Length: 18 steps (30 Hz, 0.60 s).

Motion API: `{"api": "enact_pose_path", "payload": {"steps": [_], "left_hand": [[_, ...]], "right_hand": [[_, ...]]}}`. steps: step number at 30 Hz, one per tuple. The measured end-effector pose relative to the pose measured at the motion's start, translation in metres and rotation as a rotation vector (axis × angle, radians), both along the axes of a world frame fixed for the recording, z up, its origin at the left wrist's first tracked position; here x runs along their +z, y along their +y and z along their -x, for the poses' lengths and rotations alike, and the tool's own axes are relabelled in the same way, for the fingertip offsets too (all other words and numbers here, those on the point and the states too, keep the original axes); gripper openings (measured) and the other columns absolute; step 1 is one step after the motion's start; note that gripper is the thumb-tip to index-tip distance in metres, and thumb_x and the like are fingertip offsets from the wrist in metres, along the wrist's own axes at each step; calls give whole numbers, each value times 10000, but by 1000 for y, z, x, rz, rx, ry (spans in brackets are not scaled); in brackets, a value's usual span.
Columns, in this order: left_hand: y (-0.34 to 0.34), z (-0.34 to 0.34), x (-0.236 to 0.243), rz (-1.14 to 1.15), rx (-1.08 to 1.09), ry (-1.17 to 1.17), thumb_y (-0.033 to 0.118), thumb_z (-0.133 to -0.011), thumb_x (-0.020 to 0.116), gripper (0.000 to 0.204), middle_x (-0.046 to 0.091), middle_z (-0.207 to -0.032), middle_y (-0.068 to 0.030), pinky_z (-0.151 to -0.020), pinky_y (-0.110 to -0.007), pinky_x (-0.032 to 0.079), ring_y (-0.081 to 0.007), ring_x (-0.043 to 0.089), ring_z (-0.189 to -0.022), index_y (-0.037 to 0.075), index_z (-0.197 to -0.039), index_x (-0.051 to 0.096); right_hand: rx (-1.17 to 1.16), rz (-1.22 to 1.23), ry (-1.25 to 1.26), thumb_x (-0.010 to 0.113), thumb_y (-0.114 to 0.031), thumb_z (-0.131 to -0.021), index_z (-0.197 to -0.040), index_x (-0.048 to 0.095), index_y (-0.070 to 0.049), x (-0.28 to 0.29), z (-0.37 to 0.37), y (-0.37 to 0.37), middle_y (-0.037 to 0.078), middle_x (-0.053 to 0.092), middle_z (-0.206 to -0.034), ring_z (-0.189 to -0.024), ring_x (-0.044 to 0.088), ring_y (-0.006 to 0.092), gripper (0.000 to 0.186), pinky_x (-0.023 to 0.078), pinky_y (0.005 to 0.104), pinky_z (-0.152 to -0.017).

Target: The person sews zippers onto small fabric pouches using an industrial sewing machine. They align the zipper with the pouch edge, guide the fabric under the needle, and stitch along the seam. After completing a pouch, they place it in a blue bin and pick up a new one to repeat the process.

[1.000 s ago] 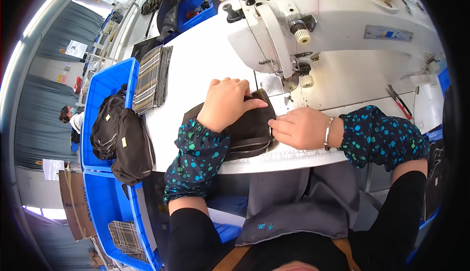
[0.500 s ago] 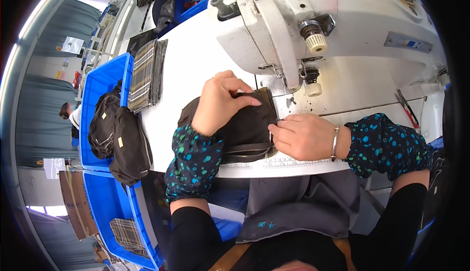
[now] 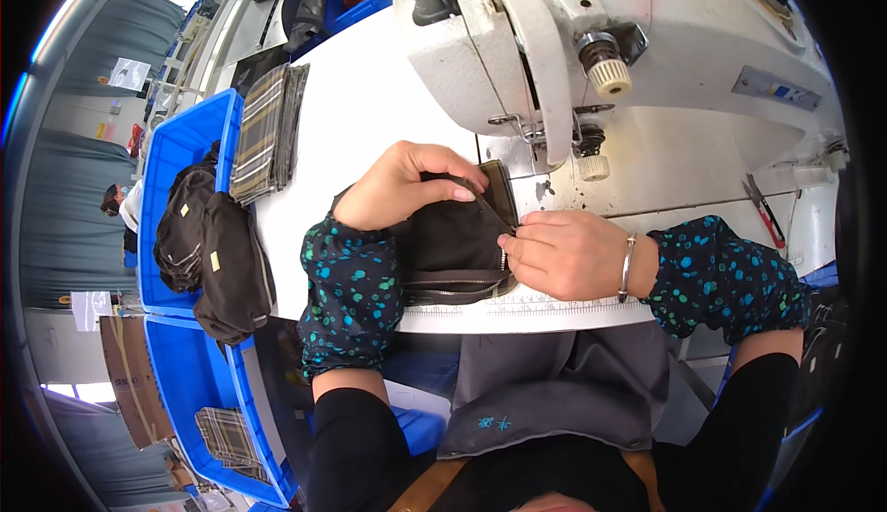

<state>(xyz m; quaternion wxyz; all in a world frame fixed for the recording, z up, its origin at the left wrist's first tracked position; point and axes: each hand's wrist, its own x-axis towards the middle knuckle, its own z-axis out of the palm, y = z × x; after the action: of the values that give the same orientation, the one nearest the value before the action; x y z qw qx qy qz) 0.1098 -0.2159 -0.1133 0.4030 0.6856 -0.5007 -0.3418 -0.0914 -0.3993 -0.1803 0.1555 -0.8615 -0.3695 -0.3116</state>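
Dark pouch between both hands, perhaps zipped

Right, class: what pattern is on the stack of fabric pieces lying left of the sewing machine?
The stack of fabric pieces is plaid, brown and grey, clearest in the head view.

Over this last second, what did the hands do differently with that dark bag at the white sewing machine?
The left hand lifted from lying flat on the dark brown fabric pouch and now curls over its top edge, gripping it. The right hand moved from resting beside the pouch to pinching its zipper edge. The pouch stayed on the white table below the white sewing machine; the blue bin of dark bags is unchanged.
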Motion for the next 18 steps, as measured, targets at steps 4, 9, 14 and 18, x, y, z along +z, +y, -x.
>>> {"api": "enact_pose_path", "payload": {"steps": [4,9,14,18], "left_hand": [[2,-4,4,-195,33,62,51,-931,763,133,763,-903,-78,-834,-286,548,-143,687,-844,-14,-1046,774],[-17,11,-14,-201,129,-191,85,-920,789,203,780,-949,-102,-838,-283,536,-112,672,-895,-50,-1069,758],[-31,28,-16,-127,100,-321,145,-838,810,156,766,-870,-152,-758,-376,563,-303,732,-796,49,-961,800],[-44,41,-4,-169,92,-544,210,-799,824,129,759,-859,-129,-742,-424,569,-352,716,-805,137,-906,825]], "right_hand": [[14,-3,22,668,-143,-779,-894,707,-19,2,0,0,140,749,-1058,-928,719,234,174,595,358,-905],[6,-18,33,676,-141,-754,-872,703,-7,2,1,1,152,748,-1028,-856,718,237,182,601,345,-836],[9,170,-27,695,-157,-715,-850,704,-5,9,19,-1,150,743,-961,-769,696,208,203,581,308,-741],[40,221,19,704,-144,-725,-919,717,-1,19,23,-8,148,735,-1011,-783,687,212,242,579,315,-721]]}}
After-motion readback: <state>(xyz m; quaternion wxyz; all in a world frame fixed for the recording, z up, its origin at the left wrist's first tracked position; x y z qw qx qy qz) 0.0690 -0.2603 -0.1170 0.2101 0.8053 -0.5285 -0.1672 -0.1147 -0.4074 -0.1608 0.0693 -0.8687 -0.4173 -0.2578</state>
